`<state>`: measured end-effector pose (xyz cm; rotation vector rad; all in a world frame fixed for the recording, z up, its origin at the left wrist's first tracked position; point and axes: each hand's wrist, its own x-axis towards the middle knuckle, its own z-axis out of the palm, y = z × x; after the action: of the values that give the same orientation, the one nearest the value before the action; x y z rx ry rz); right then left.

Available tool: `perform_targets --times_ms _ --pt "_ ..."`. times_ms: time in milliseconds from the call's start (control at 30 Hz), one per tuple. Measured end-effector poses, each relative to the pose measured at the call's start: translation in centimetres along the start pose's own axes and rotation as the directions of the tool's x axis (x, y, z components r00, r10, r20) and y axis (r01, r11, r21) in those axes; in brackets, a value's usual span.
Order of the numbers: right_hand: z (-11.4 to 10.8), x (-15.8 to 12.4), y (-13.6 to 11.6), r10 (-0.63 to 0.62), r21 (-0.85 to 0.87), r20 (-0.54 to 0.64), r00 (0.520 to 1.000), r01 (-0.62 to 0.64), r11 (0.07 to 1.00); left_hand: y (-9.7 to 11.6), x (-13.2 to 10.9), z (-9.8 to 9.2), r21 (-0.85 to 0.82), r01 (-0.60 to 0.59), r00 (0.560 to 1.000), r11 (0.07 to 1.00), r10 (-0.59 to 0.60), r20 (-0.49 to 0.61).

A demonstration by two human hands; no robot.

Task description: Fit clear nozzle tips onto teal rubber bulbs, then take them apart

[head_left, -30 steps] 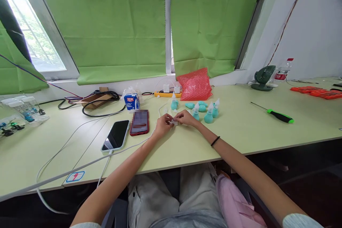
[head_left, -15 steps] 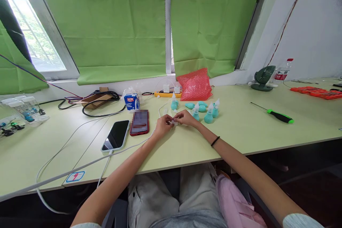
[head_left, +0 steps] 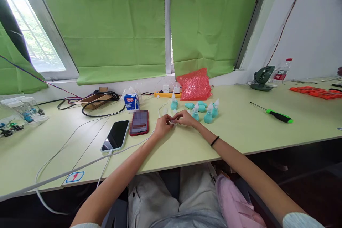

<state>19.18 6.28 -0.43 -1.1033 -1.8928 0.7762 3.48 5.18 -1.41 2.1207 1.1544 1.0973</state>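
My left hand (head_left: 163,125) and my right hand (head_left: 185,118) meet low over the table, fingertips pinched together. Between them is a small clear plastic piece (head_left: 172,122), mostly covered by the fingers, so its exact kind is hard to make out. Just beyond the hands stands a teal squeeze bulb with a clear nozzle (head_left: 174,104). Several more teal bulbs with clear tips (head_left: 208,117) stand right of my right hand, and teal bulbs without visible tips (head_left: 202,108) lie behind them.
Two phones, one in a red case (head_left: 139,123) and one pale-edged (head_left: 115,136), lie left of my hands. A white cable (head_left: 125,148) crosses under my left forearm. Behind are a milk carton (head_left: 131,102), a power strip (head_left: 164,94) and red bubble wrap (head_left: 196,87). A screwdriver (head_left: 278,115) lies right.
The clear piece between my fingertips has shifted slightly and shows less. Both hands stay in nearly the same place.
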Motion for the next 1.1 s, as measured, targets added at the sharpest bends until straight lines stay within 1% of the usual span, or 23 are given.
perform_targets --times_ms 267,767,967,1100 --pt "-0.1 -0.1 -0.2 -0.037 -0.019 0.010 0.999 0.037 0.999 0.3 0.0 -0.1 0.046 0.005 1.000 0.999 -0.005 0.006" --pt "0.0 0.3 0.6 -0.041 -0.032 0.033 0.999 0.042 0.999 0.4 0.1 -0.2 0.137 -0.024 0.999 0.990 0.027 -0.019" --pt "-0.1 0.2 0.8 -0.040 -0.044 0.025 0.999 0.041 0.998 0.5 0.1 -0.3 0.135 0.001 1.000 0.991 -0.001 0.004" --pt "-0.2 0.3 0.9 -0.048 -0.057 0.038 0.998 0.051 0.997 0.7 0.1 -0.4 0.163 -0.021 0.999 0.986 0.014 0.042"
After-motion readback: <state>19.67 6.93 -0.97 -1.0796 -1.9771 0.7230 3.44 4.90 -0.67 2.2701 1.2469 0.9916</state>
